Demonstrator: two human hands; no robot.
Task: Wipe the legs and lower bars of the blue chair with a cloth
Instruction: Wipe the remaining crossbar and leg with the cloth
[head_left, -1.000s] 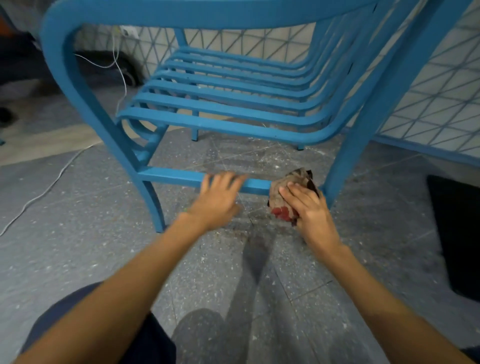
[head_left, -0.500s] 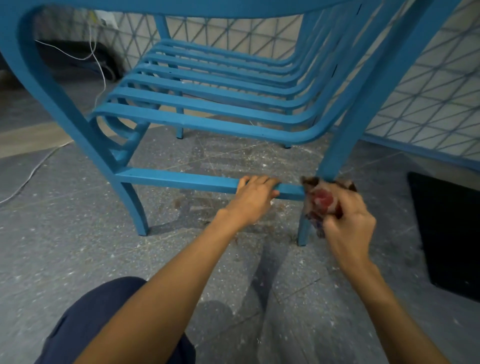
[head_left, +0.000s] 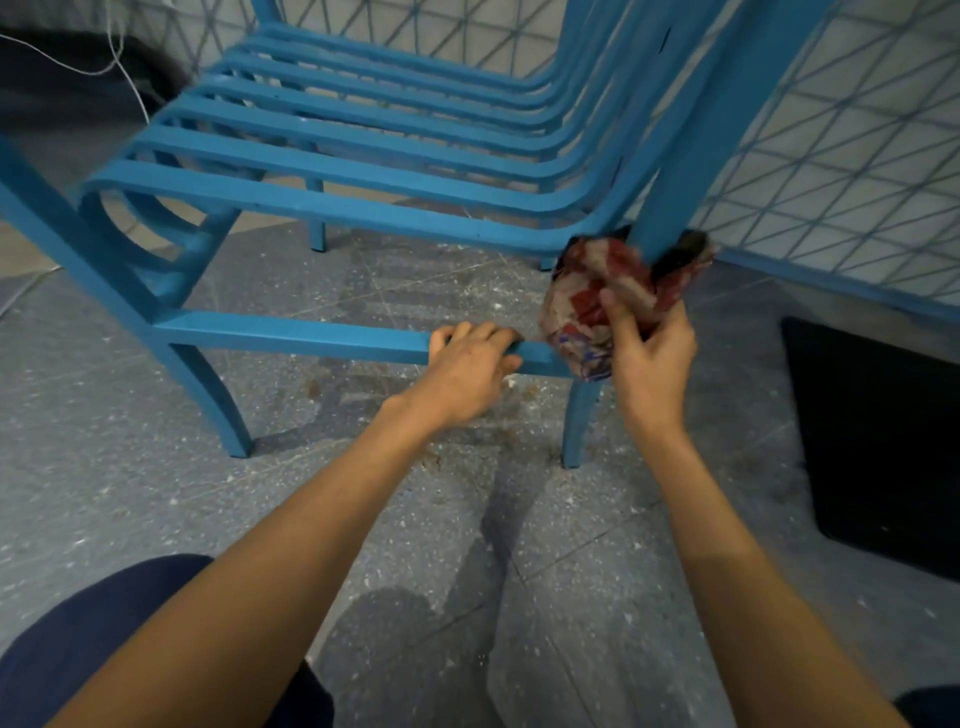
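Note:
The blue chair (head_left: 363, 171) stands on the floor in front of me, seen from its side at seat height. My left hand (head_left: 467, 369) grips the lower side bar (head_left: 291, 332) near its right end, fingers curled over the top. My right hand (head_left: 649, 353) holds a crumpled red, white and dark cloth (head_left: 597, 296) wrapped against the right leg (head_left: 670, 208), just above where the bar joins it. The foot of that leg (head_left: 576, 426) shows below the cloth. The left leg (head_left: 213, 395) curves down to the floor.
Grey speckled floor (head_left: 156, 519) with brownish dirt spots under the bar. A black mat (head_left: 883, 441) lies at the right. A wall with a blue diamond pattern (head_left: 857, 156) runs behind the chair. A white cable (head_left: 124, 78) hangs at the back left. My knee (head_left: 78, 649) is at the bottom left.
My right hand moved the cloth off the lower bar to the right leg and then up along it. My left hand slid right along the bar and keeps gripping it.

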